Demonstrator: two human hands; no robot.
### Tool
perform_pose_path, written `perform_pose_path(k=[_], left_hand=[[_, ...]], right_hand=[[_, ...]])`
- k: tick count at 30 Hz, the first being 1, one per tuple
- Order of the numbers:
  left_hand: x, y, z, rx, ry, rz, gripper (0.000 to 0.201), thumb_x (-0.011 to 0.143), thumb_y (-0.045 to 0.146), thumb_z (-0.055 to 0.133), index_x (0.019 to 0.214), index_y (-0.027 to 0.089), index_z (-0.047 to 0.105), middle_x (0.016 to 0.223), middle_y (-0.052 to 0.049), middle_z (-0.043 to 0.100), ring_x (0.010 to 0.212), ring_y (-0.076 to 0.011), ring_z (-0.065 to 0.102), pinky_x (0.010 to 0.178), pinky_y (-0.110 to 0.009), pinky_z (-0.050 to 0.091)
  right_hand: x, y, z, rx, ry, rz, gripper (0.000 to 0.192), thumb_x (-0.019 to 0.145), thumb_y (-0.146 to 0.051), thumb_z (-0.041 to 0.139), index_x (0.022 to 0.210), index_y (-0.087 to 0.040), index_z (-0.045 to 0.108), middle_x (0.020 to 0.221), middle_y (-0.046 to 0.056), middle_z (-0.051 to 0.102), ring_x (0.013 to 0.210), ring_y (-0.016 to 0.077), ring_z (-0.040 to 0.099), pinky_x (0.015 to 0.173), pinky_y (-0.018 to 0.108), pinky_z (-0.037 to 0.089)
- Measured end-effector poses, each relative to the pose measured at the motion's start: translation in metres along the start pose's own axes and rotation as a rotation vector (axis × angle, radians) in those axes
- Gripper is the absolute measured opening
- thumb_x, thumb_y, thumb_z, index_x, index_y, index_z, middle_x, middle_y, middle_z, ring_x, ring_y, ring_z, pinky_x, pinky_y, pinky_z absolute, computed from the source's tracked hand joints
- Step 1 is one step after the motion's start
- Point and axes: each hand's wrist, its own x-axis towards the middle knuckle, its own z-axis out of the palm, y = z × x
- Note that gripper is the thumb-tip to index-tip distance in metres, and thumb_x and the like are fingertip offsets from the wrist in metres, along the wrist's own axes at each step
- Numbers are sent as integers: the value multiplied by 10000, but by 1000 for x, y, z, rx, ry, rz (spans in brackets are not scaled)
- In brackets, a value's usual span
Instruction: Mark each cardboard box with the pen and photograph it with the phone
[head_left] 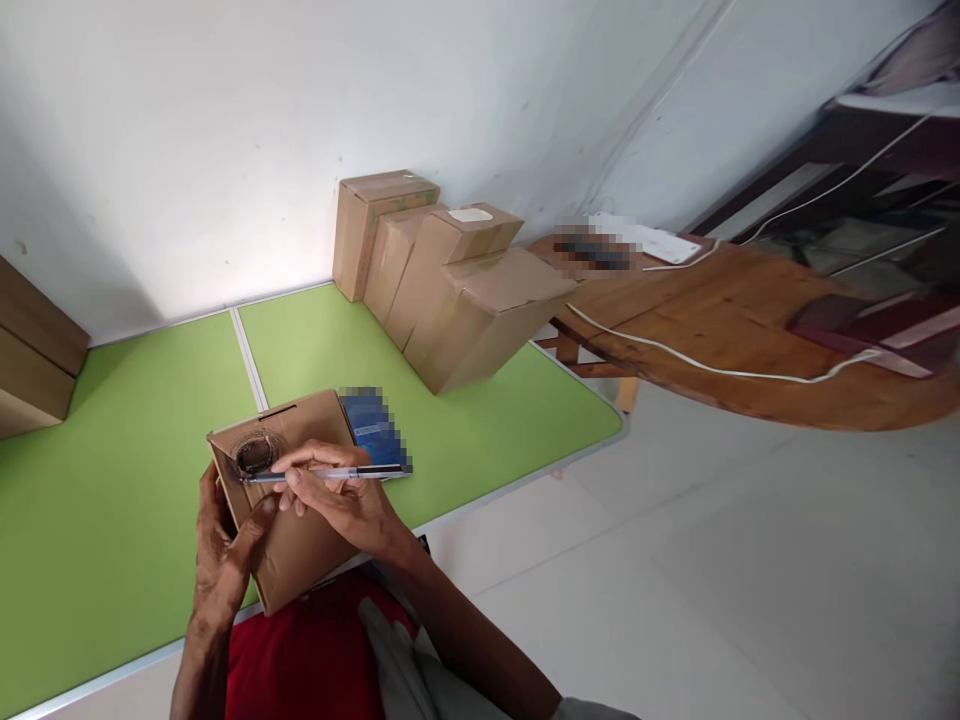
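I see my left hand [221, 560] wrapped around the near left edge of a small cardboard box [289, 500], its fingers closed on the cardboard with the thumb pressed across the top face. The box sits tilted at the near edge of the green table [112, 480], partly overhanging toward my lap. My right hand [345, 500] lies across the box top, its fingers pinched shut on a pen [322, 474] that runs nearly level, the tip just beyond my fingertips at a dark scribbled oval [255, 455] near the box's far left corner. Just past my right knuckles, touching the box's far side, lies a blue item [375, 430], blurred so I cannot tell what it is. Well beyond the fingers, against the wall, stands a cluster of taller cardboard boxes [442, 280]. Far off to the left of my left hand, more cartons [34, 350] sit at the table's edge. To the right, well apart, a wooden table [750, 330] carries a white cable [712, 370].
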Motion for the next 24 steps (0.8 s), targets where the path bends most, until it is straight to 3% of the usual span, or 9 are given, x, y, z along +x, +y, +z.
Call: perform_pose_path(k=[5,10,15,19,21,24], left_hand=[[0,0,-5,3,30,-9,964,754,639,968,1560,261,598,1471,-146,744,1356,-387,714,1072,-485,635],[-1,-1,-2,-11,20,-6,968,757,636,964,1571,263,595,1516,-153,731,1369,-394,716,1031,-469,660],[-1,-5,0,-11,-20,-16,986,759,633,962,1594,266,587,1520,-159,727,1369,-403,722,1037,-484,663],[-1,-1,-4,-7,16,-32,974,737,635,974,1556,256,608,1469,-153,745,1319,-389,735,1009,-461,659],[0,1,-11,-5,53,-39,927,733,633,977,1508,255,638,1425,-135,757,1258,-366,744,960,-426,655],[3,1,-26,-21,149,-61,836,715,636,979,1407,262,696,1317,-96,778,1114,-317,747,880,-394,640]], right_hand=[[-6,3,-14,4,135,32,491,984,-686,797,976,-194,794,799,63,816,631,167,741,561,263,569],[8,1,-21,39,268,-29,486,968,-694,812,983,-211,766,788,50,816,626,165,749,576,265,594],[25,-5,1,69,170,-59,470,952,-681,837,1033,-222,779,885,48,830,713,181,790,636,288,646],[24,-9,9,118,56,-29,434,907,-621,908,1023,-216,801,897,52,822,730,190,783,637,298,645],[25,-11,-2,147,117,-46,461,912,-651,890,1000,-211,784,824,37,797,655,172,735,567,277,593],[31,-13,-32,48,349,-94,532,947,-744,805,931,-218,727,684,-17,692,537,137,612,488,252,482]])
